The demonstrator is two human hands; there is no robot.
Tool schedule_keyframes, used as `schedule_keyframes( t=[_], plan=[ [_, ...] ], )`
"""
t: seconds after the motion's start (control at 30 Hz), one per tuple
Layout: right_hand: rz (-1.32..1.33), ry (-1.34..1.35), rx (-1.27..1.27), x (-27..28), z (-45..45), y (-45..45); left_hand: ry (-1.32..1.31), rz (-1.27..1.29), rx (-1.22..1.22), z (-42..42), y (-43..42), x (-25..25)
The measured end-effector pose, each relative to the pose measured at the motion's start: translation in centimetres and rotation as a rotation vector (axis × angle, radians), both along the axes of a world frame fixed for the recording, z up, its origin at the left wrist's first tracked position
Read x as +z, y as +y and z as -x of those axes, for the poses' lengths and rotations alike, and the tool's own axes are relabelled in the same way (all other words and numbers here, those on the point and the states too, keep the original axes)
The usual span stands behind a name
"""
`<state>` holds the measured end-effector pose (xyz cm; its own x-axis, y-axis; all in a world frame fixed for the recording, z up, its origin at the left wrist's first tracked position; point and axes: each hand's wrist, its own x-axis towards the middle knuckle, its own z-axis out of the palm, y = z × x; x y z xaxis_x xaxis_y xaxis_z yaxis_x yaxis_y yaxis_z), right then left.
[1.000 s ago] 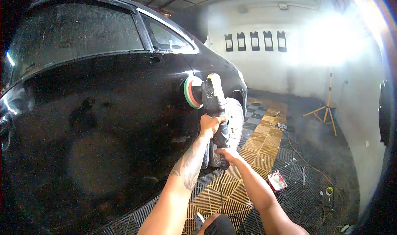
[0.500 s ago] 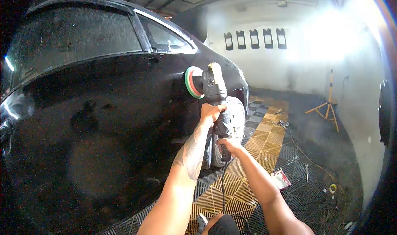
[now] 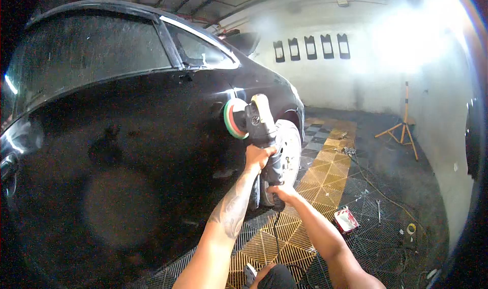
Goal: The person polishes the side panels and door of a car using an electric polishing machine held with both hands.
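Note:
A black and yellow polisher (image 3: pixel 263 128) is held in both hands beside the black car (image 3: pixel 152 136). My left hand (image 3: pixel 257 157) is wrapped round its body, just below the head. Lower down, my right hand (image 3: pixel 282 193) grips the rear end, near where the cord (image 3: pixel 277 233) hangs. The round pad (image 3: pixel 235 118), green, white and orange, faces the rear side panel and looks to be against it; exact contact is hard to tell. Behind the tool is the car's wheel (image 3: pixel 288 154).
On the tiled floor (image 3: pixel 323 179) lie a red and white container (image 3: pixel 345 220), a wrench (image 3: pixel 378 211), a yellow tape roll (image 3: pixel 411 229) and a long cable (image 3: pixel 378 190). An orange tripod stand (image 3: pixel 405 123) is near the right wall. Several dark frames hang on the back wall.
The polisher and both hands rose between the two earlier frames, then came back down the panel. Both hands keep their grip. The view has shifted slightly.

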<state>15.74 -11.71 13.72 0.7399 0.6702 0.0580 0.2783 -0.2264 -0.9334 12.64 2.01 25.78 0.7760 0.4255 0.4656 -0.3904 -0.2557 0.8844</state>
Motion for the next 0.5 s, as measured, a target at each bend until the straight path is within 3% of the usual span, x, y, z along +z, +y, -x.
schedule_keyframes(
  t=[0.13, 0.17, 0.27, 0.3, 0.4, 0.5],
  plan=[
    [-0.116, -0.224, 0.029, -3.0, -1.0, 0.5, 0.033, -0.033, 0.052, 1.2, -0.6, -0.7],
    [-0.162, 0.074, -0.071, -2.9, -0.2, 0.6, 0.002, -0.033, 0.048, 1.2, -0.7, -0.9],
    [-0.148, 0.115, -0.062, -4.2, -1.5, 1.6, 0.054, -0.038, 0.064, 1.7, -0.4, -0.7],
    [-0.044, -0.023, -0.231, -5.0, -1.8, 2.2, 0.006, -0.042, 0.049, 0.4, 0.3, -1.7],
    [-0.157, 0.101, -0.110, -5.2, -1.8, 2.9, 0.027, -0.004, 0.027, 1.6, 0.3, -0.8],
    [-0.207, 0.085, -0.017, -1.3, 1.5, 1.4, 0.008, 0.011, 0.010, 1.0, 1.6, -0.9]
  ],
)
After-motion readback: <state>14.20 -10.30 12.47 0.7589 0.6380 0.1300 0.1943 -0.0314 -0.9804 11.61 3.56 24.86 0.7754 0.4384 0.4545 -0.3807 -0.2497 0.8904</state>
